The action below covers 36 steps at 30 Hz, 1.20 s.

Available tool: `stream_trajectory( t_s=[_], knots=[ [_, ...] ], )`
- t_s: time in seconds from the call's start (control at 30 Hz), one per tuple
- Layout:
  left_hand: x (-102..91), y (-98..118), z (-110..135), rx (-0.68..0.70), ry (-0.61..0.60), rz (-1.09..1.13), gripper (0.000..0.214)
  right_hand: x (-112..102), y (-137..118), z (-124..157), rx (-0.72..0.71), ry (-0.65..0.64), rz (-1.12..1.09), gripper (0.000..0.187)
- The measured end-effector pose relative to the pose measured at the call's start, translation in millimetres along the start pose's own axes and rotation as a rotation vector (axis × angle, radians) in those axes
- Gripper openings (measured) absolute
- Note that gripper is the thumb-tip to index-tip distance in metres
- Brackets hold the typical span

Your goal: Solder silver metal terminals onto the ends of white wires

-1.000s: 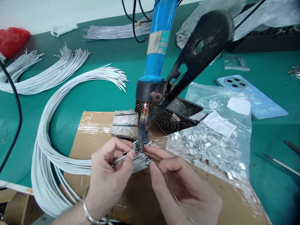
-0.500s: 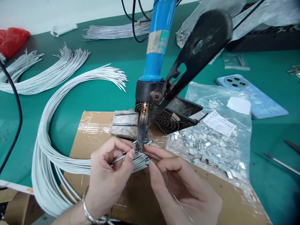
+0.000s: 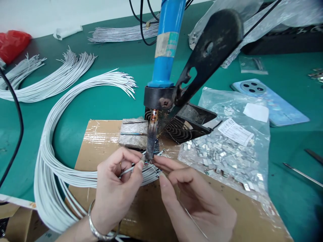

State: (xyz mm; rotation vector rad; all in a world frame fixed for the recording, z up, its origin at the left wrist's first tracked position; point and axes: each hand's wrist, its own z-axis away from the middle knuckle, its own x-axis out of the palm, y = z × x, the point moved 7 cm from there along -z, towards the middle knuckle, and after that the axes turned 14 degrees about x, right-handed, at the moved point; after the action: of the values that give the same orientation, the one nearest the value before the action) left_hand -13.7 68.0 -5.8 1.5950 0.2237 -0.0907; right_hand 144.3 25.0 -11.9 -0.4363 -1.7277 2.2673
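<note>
Though little has shifted since last view, left hand [image 3: 117,191] still pinches white wire [image 3: 128,171] just under soldering iron tip [image 3: 150,148]; right hand [image 3: 195,201] pinches thin wire [image 3: 154,169] beside it, above cardboard sheet [image 3: 101,148].

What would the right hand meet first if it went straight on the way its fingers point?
The right hand would probably meet the wires pinched by the left hand, beside the soldering iron tip; depth is unclear.

Soldering iron [image 3: 164,53] blocking the way up
</note>
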Motion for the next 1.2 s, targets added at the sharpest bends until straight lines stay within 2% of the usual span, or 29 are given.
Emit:
stream_trajectory(
  t_s=[1.2],
  knots=[
    [0.0,-0.7,0.2,0.032,0.005,0.024,0.011,-0.1,-0.6,1.2,-0.009,0.014,-0.029,0.021]
  ],
)
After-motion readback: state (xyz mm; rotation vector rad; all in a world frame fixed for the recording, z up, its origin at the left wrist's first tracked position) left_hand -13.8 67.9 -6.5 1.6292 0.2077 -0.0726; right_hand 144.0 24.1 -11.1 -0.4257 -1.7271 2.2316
